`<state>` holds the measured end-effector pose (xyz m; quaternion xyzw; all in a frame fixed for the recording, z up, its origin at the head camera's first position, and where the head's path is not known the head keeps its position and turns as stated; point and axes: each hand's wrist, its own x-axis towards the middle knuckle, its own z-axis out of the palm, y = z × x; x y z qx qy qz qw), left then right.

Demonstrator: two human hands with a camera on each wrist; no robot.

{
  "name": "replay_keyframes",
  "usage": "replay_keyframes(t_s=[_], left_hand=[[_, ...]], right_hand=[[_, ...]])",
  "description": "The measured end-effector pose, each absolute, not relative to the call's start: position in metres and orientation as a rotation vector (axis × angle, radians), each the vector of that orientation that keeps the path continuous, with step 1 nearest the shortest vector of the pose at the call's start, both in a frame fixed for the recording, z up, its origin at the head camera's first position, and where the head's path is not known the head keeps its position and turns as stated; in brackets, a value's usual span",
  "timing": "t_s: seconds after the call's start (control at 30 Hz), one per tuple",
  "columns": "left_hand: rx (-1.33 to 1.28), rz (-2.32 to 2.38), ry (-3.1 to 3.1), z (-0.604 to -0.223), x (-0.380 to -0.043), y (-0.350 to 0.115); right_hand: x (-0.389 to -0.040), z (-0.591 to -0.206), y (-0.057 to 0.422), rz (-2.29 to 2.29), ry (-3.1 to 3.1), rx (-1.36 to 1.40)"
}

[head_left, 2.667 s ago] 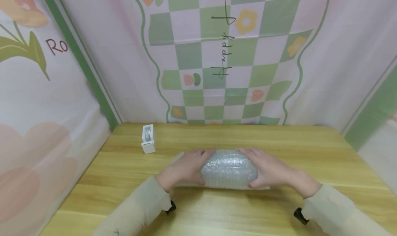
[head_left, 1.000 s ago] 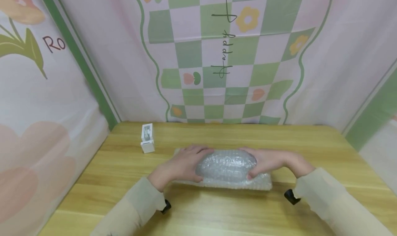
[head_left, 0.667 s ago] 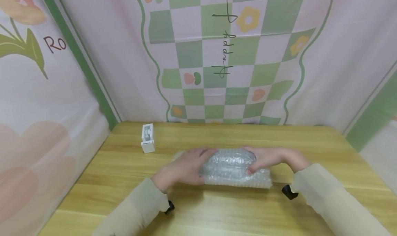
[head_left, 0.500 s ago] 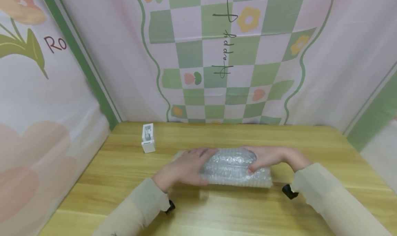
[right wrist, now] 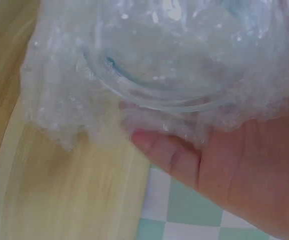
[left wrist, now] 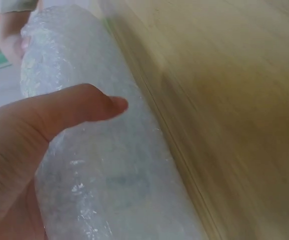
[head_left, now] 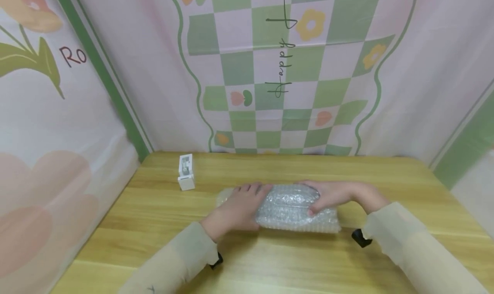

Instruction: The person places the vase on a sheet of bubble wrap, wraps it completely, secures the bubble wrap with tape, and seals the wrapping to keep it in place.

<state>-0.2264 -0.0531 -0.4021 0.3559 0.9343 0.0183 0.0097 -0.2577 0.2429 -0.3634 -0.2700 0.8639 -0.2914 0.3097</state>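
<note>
A clear bubble wrap (head_left: 287, 210) bundle lies crosswise in front of me on the wooden table. Inside it, the right wrist view shows the curved rim of a clear glass piece (right wrist: 159, 100); its full shape is hidden by the wrap. My left hand (head_left: 241, 208) grips the bundle's left part, and in the left wrist view its thumb (left wrist: 84, 105) lies across the wrapped side. At the other end my right hand (head_left: 333, 196) holds the bundle, thumb on the near side and fingers behind it. Loose wrap sticks out past the glass at this end.
A small white holder (head_left: 186, 172) with a clear piece in it stands at the back left of the wooden table (head_left: 308, 264). Behind the table hangs a green checked curtain (head_left: 266, 96), and another printed cloth hangs at the left.
The right hand has shifted inward and its thumb has moved higher on the bundle. The wrap has been turned, and its near edge sits slightly farther back. The left hand has slid a little right.
</note>
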Motion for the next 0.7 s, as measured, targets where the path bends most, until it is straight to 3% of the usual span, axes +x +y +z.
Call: replay_keyframes(t_s=[0.4,0.7], left_hand=[[1.115,-0.097,2.941,-0.398,-0.228,-0.048],[1.114,-0.050,2.920,-0.397,-0.231,-0.049]], right_hand=[[-0.219,-0.340,0.226,-0.498,2.671,-0.976],[-0.201,-0.359,0.223,-0.291,2.893,-1.066]])
